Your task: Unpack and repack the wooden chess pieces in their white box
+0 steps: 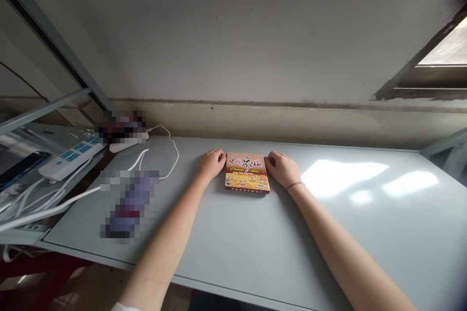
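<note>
A flat Chinese chess box [247,175] with a brown and yellow printed lid lies closed on the grey table, between my two hands. My left hand [212,164] rests curled into a loose fist at the box's left side, its thumb side close against the upper left corner. On the opposite side, my right hand [282,168] is curled too, its knuckles by the upper right edge; a thin red cord circles that wrist. Neither hand appears to grip the box, though whether they touch it is hard to tell. The undersides of the fingers are hidden.
A white power strip [73,155] with blue sockets and tangled white cables [44,204] lies at the left. A blurred purple object [133,204] sits left of my left forearm. The wall [233,48] rises behind the table [255,252]; a metal frame post [58,34] stands left.
</note>
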Motion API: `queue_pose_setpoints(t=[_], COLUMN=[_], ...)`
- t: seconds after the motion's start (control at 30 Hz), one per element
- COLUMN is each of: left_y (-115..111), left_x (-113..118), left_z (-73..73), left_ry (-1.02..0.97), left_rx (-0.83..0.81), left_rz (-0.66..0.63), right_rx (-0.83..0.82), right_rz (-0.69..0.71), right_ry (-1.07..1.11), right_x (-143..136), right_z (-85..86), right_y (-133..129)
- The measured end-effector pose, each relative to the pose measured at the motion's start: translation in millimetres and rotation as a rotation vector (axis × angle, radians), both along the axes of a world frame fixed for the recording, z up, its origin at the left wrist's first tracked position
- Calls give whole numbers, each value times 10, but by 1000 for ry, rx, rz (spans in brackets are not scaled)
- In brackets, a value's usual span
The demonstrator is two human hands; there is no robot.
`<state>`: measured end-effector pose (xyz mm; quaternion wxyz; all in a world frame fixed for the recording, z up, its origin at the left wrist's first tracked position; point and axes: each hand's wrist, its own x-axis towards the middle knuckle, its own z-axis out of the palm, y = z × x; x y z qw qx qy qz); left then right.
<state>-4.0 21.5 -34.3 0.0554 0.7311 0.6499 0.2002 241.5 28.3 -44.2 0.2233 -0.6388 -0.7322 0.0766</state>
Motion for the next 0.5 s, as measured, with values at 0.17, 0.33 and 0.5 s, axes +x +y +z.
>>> queue_pose_setpoints(t=[0.17,0.33,0.5], left_y=[-6,-12,-15], left_x=[2,2,1], left_z=[11,13,12], left_ry=[1,-2,-6], left_rx=[-5,-9,-8], left_rz=[2,1,-2], right_rx=[-6,2,5], right_rz=[1,4,5], right_ry=[1,5,1], right_x=[1,-2,-3], right_z=[4,8,-1], right_y=[-2,-8,-4])
